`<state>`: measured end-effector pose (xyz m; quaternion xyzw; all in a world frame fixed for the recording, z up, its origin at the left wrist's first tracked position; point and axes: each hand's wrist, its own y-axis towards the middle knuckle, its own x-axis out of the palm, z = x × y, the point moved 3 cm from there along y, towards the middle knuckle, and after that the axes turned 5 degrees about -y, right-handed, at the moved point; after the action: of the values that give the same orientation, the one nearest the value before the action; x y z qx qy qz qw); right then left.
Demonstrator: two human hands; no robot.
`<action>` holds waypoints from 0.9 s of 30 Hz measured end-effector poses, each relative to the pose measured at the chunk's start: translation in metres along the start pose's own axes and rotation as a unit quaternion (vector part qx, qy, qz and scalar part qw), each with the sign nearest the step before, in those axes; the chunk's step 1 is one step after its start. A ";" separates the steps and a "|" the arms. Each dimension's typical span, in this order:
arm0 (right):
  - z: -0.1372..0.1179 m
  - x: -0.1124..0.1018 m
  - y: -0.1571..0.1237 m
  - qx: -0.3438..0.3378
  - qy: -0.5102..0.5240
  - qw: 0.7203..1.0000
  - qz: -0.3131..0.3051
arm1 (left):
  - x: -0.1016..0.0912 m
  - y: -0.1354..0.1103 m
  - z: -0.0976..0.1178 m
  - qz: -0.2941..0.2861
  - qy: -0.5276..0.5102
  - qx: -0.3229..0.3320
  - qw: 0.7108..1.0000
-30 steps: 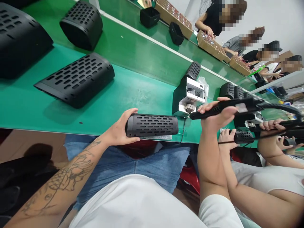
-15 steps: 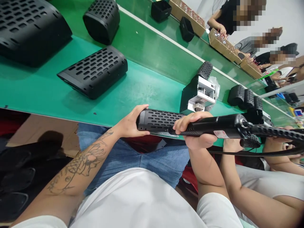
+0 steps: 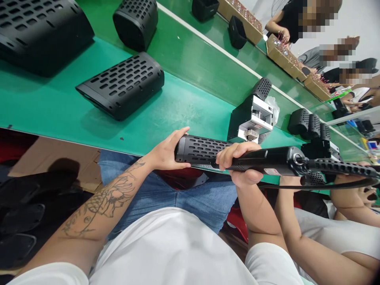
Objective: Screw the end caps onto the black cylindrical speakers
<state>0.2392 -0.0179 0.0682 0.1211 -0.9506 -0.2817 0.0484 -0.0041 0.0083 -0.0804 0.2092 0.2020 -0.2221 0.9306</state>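
Observation:
My left hand (image 3: 168, 152) grips the near end of a black perforated housing (image 3: 204, 149), thumb along one side and fingers along the other. The housing lies at the front edge of the green bench (image 3: 192, 113). Wrapped in my right hand (image 3: 242, 162) is a black electric screwdriver (image 3: 270, 159), held level with its cable end pointing right. Its tip meets the lower side of the housing near the far end; the exact contact is hidden by my fingers.
More perforated housings (image 3: 124, 85) stand on the bench to the left. A black and white screw feeder (image 3: 251, 118) stands beyond my right hand. The cable (image 3: 341, 166) runs right, past a co-worker's arm (image 3: 292, 213). Cardboard boxes (image 3: 285, 55) line the far bench, where people work.
The view has shifted slightly, so the bench items sit a little further right. Both hands keep their grip on the housing and the screwdriver, almost unmoved.

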 end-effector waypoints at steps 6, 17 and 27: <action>-0.004 0.005 -0.002 0.003 0.025 1.000 0.008 | 0.001 -0.004 -0.005 -0.005 0.012 -0.004 1.000; -0.003 -0.151 0.048 -0.154 -0.238 0.884 0.371 | 0.015 -0.009 -0.010 0.021 0.034 0.053 0.998; 0.029 -0.185 0.037 -0.045 -0.264 0.895 0.356 | 0.013 -0.006 -0.007 0.006 0.007 0.046 0.999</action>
<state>0.4057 0.0751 0.0599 -0.3062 -0.8943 -0.3097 -0.1023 0.0011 0.0023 -0.0943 0.2546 0.1964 -0.2238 0.9200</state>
